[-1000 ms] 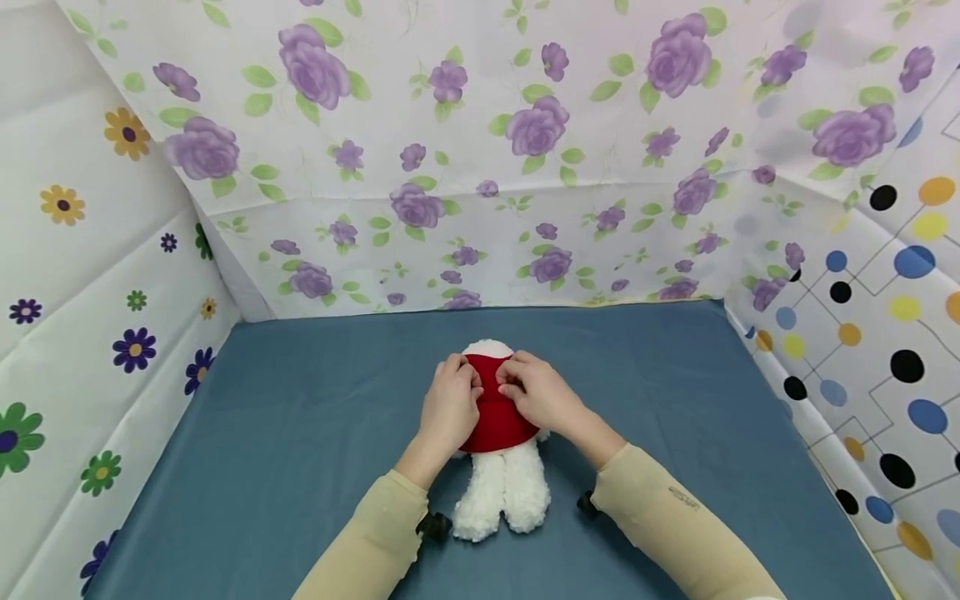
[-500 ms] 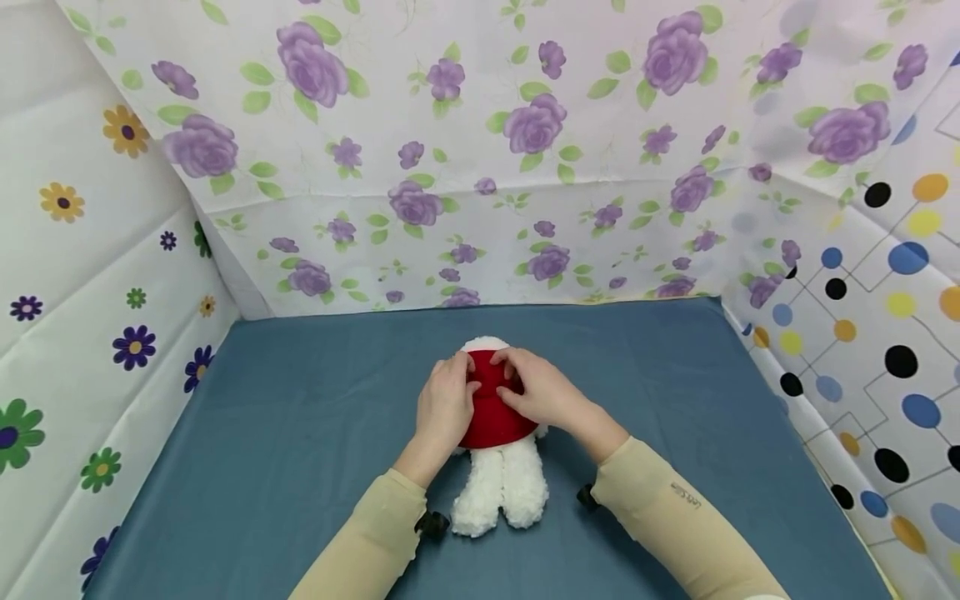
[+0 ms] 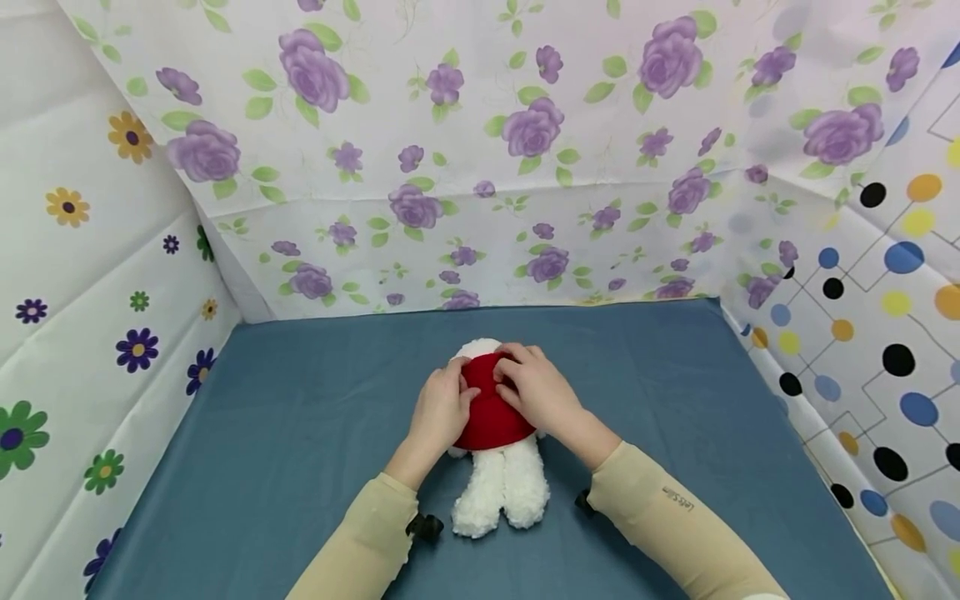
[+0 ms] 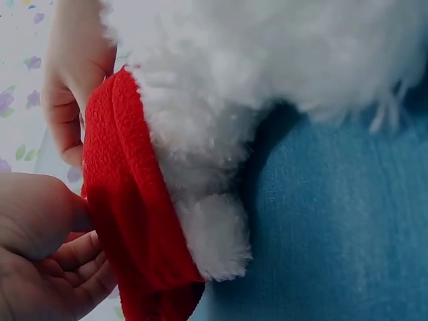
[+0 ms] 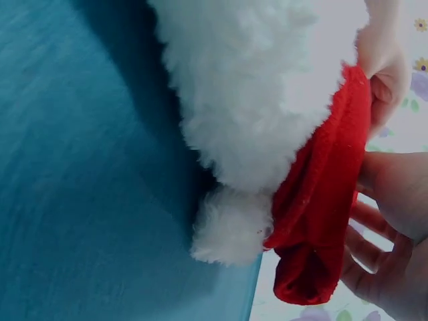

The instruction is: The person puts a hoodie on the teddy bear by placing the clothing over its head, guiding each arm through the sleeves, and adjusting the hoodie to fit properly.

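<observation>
A white fluffy plush toy (image 3: 501, 492) lies on the blue cloth, legs toward the near side. Red doll clothing (image 3: 491, 421) covers its body, and the toy's white head (image 3: 480, 346) shows beyond the cloth's far edge. My left hand (image 3: 440, 404) grips the left side of the clothing near that edge, thumb and fingers curled on it. On the opposite side my right hand (image 3: 542, 392) holds the red cloth with bent fingers. A tube-like sleeve end (image 5: 304, 284) hangs open in the right wrist view. Stubby white paws stick out below the red hem.
A blue cloth (image 3: 315, 450) covers the table. Behind it rises a curtain with purple roses (image 3: 525, 133). Daisy-patterned fabric (image 3: 90, 350) stands on the left, dotted fabric (image 3: 885, 333) on the right. A dark strap mount (image 3: 426, 527) sits at my left wrist.
Both hands stay at the upper part of the red clothing and shift slightly. My right fingers spread a little over it; the left hand moves slightly left. The toy stays nearly in place.
</observation>
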`<state>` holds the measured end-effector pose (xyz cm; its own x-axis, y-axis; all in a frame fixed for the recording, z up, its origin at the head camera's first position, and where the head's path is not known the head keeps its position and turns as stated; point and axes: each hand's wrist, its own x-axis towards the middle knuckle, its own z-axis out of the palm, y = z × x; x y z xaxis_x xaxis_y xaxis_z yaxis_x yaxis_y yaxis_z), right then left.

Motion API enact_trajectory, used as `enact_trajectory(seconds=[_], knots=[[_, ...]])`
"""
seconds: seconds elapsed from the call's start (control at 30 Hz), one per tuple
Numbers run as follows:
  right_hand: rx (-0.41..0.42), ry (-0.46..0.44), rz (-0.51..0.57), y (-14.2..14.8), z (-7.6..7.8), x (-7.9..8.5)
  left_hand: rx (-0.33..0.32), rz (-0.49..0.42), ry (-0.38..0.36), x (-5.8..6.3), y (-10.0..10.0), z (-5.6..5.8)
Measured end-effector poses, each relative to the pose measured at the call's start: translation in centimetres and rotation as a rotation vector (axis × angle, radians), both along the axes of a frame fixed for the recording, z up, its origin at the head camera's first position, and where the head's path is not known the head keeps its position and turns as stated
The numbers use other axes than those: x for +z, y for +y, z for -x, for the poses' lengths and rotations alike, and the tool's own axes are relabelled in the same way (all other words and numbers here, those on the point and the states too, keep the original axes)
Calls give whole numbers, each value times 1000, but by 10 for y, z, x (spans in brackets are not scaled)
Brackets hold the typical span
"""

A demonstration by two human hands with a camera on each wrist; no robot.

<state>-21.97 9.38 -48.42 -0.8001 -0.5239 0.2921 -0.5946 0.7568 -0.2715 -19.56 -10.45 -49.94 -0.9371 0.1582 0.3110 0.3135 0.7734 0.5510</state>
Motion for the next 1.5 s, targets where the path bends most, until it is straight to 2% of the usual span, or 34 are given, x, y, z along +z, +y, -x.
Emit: enact_trajectory(seconds=[0.23,0.37,0.43,0.53,0.67,0.77,0.9,1.03,1.17,1.27,1.37,1.5], knots=[[-75,68,-43,-1,-7,-9,-68,110,147,0,-5,-4],[-85,39,-65,-1,-9,-13,-96,146,187,1,-8,-3],[-66,-8,-48,0,-9,-15,-110,151,188,3,-10,-4],[-31,-107,11,4,-5,-16,-127,150,147,6,-10,-4],[12,-229,72,11,-3,-18,-177,98,8,4,-11,-3],[25,-284,96,16,-5,-21,-208,19,-82,0,-14,-4],[1,-318,135,22,-11,-24,-184,-74,-132,-5,-20,-9],[-19,-323,198,24,-13,-27,-155,-145,-131,-11,-24,-13],[-19,-338,239,23,-12,-27,-159,-154,-88,-15,-25,-14],[-21,-324,187,23,-11,-25,-147,-112,-74,-17,-24,-14],[-41,-275,112,22,-11,-23,-118,-81,-82,-17,-22,-14],[-70,-233,61,20,-11,-22,-99,-88,-108,-14,-22,-14]])
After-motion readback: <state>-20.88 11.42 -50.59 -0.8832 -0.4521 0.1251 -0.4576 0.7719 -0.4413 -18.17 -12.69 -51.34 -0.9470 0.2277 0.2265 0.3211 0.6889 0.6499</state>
